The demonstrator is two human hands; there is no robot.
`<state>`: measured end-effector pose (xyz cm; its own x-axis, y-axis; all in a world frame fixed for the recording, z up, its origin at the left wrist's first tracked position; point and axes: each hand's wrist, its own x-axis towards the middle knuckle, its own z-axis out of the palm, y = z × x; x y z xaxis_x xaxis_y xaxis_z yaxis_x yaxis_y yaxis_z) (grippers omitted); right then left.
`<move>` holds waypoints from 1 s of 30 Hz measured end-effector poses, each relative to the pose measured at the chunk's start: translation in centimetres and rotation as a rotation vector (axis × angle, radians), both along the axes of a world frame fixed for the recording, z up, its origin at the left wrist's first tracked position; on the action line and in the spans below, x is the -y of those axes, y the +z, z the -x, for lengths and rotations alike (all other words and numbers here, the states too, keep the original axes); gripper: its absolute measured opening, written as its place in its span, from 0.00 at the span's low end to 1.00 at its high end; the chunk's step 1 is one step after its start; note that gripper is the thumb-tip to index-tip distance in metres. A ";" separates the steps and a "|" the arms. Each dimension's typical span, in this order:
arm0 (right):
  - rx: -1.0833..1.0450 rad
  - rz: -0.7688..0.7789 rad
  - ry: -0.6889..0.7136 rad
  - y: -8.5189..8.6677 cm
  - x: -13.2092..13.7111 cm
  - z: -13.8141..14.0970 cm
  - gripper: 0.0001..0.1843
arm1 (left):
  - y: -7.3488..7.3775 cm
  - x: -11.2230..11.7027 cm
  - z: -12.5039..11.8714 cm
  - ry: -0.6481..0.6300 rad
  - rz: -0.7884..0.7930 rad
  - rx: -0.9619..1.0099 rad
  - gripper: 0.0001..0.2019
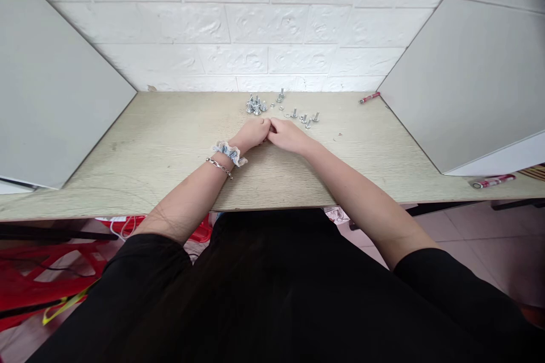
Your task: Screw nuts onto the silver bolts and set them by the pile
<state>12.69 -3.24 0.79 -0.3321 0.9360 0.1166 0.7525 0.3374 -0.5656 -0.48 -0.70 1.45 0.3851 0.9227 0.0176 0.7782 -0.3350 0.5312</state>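
Observation:
My left hand [254, 133] and my right hand [286, 134] rest on the wooden desk [162, 147], fingertips pressed together at the middle. Both are closed; whatever they pinch between them is hidden. Just beyond the hands lie metal bolts: a tight cluster [256, 105], one upright bolt [281, 95], and a loose row of bolts and washers [303, 117] to the right. My left wrist wears a scrunchie and a thin bracelet.
Grey side panels [63, 101] [468, 79] close in the desk on both sides, with a white brick wall behind. A red pen [368, 97] lies at the back right and another red marker [492, 182] at the right front. Red plastic furniture [42, 272] sits below left.

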 end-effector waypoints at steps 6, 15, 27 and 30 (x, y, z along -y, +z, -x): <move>0.000 0.000 0.001 0.0 0.0 0.0 0.06 | -0.1 0.1 0.0 -0.032 -0.081 -0.121 0.19; -0.009 -0.003 0.005 0.1 0.1 0.0 0.06 | -0.2 -0.1 0.1 -0.082 -0.164 -0.193 0.17; -0.015 -0.004 0.008 -0.2 -0.2 -0.1 0.05 | 0.4 0.4 -0.1 0.045 0.068 0.019 0.19; -0.003 -0.012 0.006 -0.2 -0.2 -0.1 0.06 | 0.4 0.4 -0.1 0.028 0.021 -0.018 0.19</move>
<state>12.74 -3.09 0.63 -0.3375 0.9324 0.1291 0.7486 0.3491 -0.5637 -0.38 -1.08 1.84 0.3593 0.9332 -0.0084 0.7965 -0.3020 0.5239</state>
